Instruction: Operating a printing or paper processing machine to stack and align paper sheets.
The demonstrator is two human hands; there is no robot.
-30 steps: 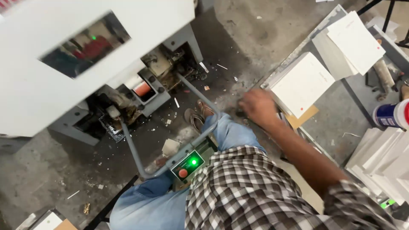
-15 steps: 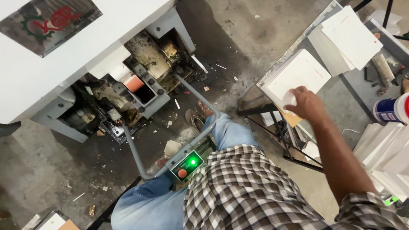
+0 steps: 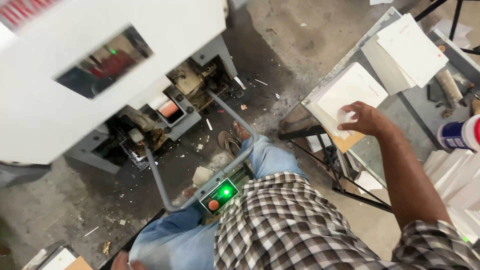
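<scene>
One right hand curls its fingers on the top flat white card stack at two o'clock, nothing lifted yet; left hand unclear.

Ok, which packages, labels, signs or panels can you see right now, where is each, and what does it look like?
Control box: on the grey bar by the knees, dark panel with a lit green light and a red button.
Bottle: far right edge, white with a blue label and red band.
Machine window: upper left in the white housing, dark pane with a small green light.
Paper stack: on the right stand under the right hand, white sheets with faint red print.
</scene>
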